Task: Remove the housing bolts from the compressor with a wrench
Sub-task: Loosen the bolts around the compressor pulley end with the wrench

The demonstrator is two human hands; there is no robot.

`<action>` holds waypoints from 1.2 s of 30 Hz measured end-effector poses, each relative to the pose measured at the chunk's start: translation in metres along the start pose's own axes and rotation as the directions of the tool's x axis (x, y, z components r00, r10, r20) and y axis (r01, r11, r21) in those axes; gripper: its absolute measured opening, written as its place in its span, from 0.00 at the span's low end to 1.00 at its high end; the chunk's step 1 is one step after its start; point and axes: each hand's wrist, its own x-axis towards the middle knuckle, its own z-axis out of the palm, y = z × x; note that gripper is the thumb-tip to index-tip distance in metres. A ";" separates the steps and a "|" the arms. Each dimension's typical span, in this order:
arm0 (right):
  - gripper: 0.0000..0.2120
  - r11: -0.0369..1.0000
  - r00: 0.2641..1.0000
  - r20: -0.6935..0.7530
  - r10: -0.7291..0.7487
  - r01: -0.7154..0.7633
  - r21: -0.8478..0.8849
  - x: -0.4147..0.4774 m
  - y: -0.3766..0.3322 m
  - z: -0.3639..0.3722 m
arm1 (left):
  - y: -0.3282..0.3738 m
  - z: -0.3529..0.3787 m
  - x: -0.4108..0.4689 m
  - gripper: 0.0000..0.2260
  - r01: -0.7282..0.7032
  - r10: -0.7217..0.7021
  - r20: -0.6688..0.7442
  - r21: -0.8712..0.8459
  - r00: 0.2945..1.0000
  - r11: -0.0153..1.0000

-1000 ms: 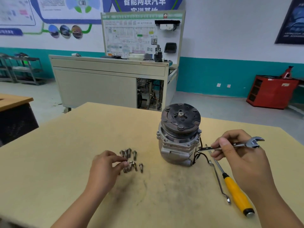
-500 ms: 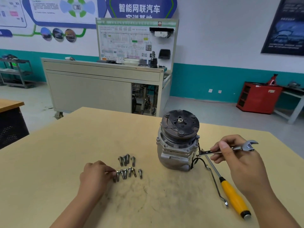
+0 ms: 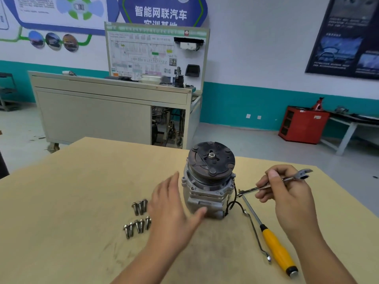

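Compressor [image 3: 207,187] stands upright on the table [image 3: 61,201], a little right of centre. Its dark round clutch plate faces up with a nut at the middle, and the ribbed grey body sits below. A black wire [image 3: 231,203] loops down its right side to the table.

Left hand [image 3: 174,212]: fingers straight and spread, holding nothing, palm turned toward the left side of the compressor. The fingertips are near the upper body and the thumb is in front of the lower body. Contact cannot be told, as the hand is slightly blurred.

Right hand [image 3: 287,193]: right of the compressor, raised off the table, with thumb and curled fingers pinching the shank of the wrench [image 3: 249,189]. The wrench lies roughly level. Its left end is at the compressor's right flank beside the wire, and its open-jawed end sticks out past the hand to the right. Whether the left end sits on a bolt head cannot be told.

Bolts [image 3: 139,218]: loose on the table left of the compressor, just left of the left hand, in two small clusters, one farther and one nearer.

Also on the table, right of the compressor: a screwdriver [image 3: 276,251] with a yellow handle, its blade pointing toward the compressor. A bent metal rod [image 3: 255,232] runs alongside it, just to its left.

Beyond the table: a grey cabinet [image 3: 92,113] carrying a diagram board, and a red cabinet [image 3: 303,125] far right by the wall.
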 end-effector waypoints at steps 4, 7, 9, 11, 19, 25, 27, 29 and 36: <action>0.08 1.000 1.000 -0.023 0.006 -0.006 -0.006 0.000 0.003 -0.003 | 0.051 0.022 0.028 0.48 -0.003 -0.001 -0.054 -0.087 0.999 0.996; 0.08 1.000 0.999 -0.021 0.027 -0.027 0.004 0.003 0.007 -0.009 | 0.070 0.030 0.049 0.48 0.004 -0.014 -0.069 -0.142 0.997 0.990; 0.07 1.000 1.000 0.007 0.026 -0.026 0.000 0.005 0.009 -0.014 | 0.070 0.034 0.056 0.44 -0.016 -0.006 -0.108 -0.200 0.994 0.980; 0.05 1.000 0.998 0.065 0.018 -0.018 -0.002 0.007 0.009 -0.016 | 0.063 0.037 0.059 0.39 -0.070 0.033 -0.162 -0.228 0.986 0.971; 0.08 0.994 0.984 0.158 -0.085 0.072 0.086 0.034 -0.001 -0.019 | 0.029 0.025 0.077 0.31 -0.220 0.210 -0.066 -0.298 0.976 0.929; 0.09 0.984 0.964 0.215 -0.157 0.134 0.118 0.053 -0.008 -0.011 | 0.000 -0.006 0.109 0.26 -0.225 0.340 0.217 -0.424 0.915 0.877; 0.07 0.981 0.947 0.263 -0.183 0.157 0.117 0.060 -0.011 -0.007 | -0.005 -0.012 0.117 0.25 -0.220 0.374 0.294 -0.445 0.880 0.868; 0.04 0.978 0.924 0.323 -0.205 0.183 0.098 0.066 -0.014 -0.001 | -0.009 -0.015 0.124 0.25 -0.219 0.402 0.345 -0.462 0.848 0.860; 0.07 0.961 0.860 0.443 -0.252 0.277 0.009 0.080 -0.028 0.028 | -0.014 -0.017 0.132 0.27 -0.163 0.417 0.426 -0.516 0.803 0.841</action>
